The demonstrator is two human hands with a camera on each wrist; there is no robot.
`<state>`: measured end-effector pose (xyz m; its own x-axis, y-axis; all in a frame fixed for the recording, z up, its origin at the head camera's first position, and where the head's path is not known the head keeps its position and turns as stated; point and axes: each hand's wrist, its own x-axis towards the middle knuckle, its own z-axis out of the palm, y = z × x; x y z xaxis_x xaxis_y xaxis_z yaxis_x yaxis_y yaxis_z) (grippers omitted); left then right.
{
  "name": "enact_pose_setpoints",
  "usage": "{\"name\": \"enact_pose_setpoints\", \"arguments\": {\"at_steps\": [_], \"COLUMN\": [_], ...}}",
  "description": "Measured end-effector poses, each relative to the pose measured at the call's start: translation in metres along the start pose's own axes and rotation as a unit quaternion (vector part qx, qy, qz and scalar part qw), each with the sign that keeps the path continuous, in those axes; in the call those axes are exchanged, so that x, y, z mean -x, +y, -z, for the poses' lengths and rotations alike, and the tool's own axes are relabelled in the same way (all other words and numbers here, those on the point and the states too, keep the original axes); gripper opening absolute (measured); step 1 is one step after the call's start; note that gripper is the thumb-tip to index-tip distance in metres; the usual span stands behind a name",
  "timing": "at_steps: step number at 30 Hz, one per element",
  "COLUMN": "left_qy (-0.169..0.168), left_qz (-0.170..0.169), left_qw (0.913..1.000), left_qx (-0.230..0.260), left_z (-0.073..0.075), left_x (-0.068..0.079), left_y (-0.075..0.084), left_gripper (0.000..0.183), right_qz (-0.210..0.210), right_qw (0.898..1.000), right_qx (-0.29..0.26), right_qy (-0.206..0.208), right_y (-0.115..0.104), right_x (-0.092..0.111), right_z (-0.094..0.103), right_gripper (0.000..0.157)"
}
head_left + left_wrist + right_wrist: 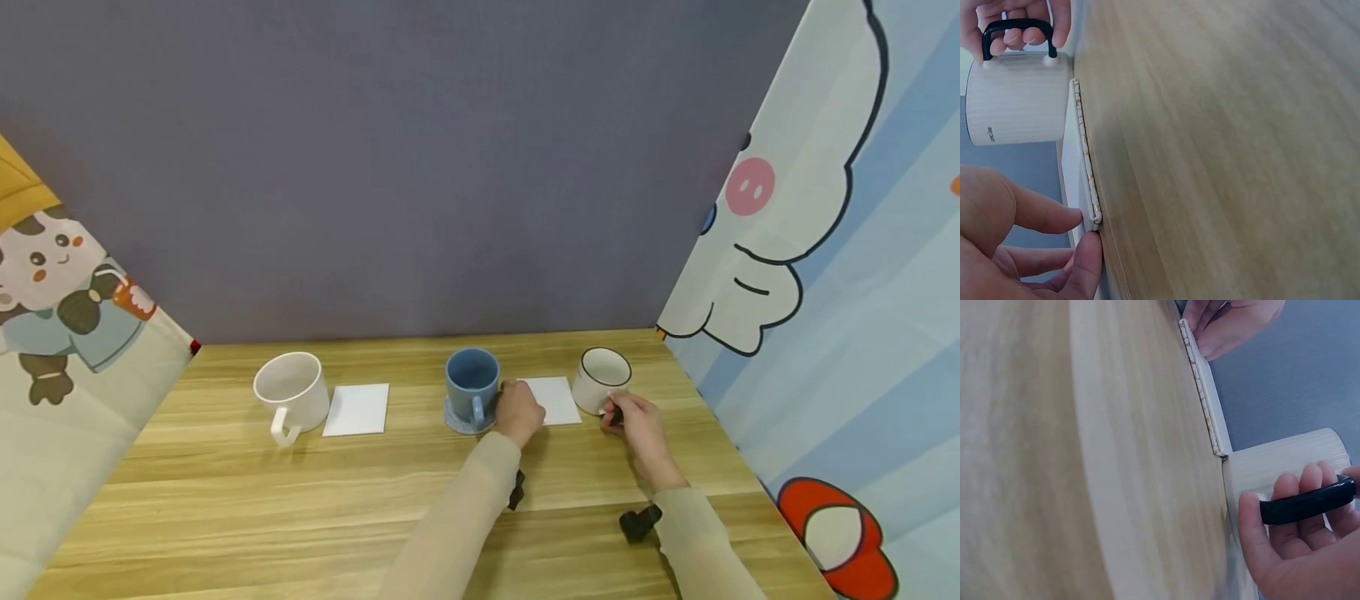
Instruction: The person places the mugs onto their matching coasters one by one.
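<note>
In the head view my left hand (519, 412) is at the near left corner of a white square coaster (553, 402). The left wrist view shows its thumb and fingers (1054, 219) pinching that corner of the coaster (1085, 162), which lies flat on the table. My right hand (637, 429) holds the black handle (1310, 501) of a white mug (600, 377) with a black rim. Its fingers reach behind the handle. The mug stands upright beside the coaster's right edge. Close to my left hand, a blue mug (471, 379) stands on a round grey-blue coaster (459, 425).
At the left stands a larger white mug (296, 392), its handle toward me. Another white square coaster (357, 409) lies just right of it. A grey partition (420, 167) rises behind the wooden table (262, 517), and printed curtains (847, 350) hang at both sides.
</note>
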<state>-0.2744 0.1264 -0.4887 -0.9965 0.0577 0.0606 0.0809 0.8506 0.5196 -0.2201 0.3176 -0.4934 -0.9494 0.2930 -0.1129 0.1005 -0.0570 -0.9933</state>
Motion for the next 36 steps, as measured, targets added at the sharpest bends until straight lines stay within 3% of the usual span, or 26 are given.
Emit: {"name": "enact_pose_setpoints", "arguments": {"at_steps": [5,16,24,31,36], "left_qy": [-0.018,-0.015,-0.025,-0.027,-0.029], "left_qz": [0.016,0.015,0.007,-0.02,-0.009], "left_qw": [0.9995,0.9983,0.9978,0.9984,0.9978], "left_qx": [0.021,0.054,0.062,0.045,0.059], "left_z": [0.004,0.004,0.005,0.003,0.002], "left_x": [-0.001,-0.003,-0.005,-0.003,-0.003], "left_y": [-0.001,-0.004,-0.008,-0.007,-0.005], "left_gripper": [0.024,0.02,0.011,0.007,0.006], "right_qz": [-0.008,-0.008,-0.013,-0.008,0.004], "right_qw": [1.0,0.999,0.999,0.998,0.997], "right_qx": [-0.014,-0.045,-0.049,-0.055,-0.07], "right_qy": [-0.012,-0.002,-0.006,-0.014,-0.016], "right_y": [-0.004,-0.011,-0.017,-0.022,-0.025], "right_x": [0.002,0.004,0.005,0.007,0.009], "right_z": [0.001,-0.002,-0.002,-0.002,-0.006], "right_gripper": [0.03,0.029,0.03,0.03,0.029]}}
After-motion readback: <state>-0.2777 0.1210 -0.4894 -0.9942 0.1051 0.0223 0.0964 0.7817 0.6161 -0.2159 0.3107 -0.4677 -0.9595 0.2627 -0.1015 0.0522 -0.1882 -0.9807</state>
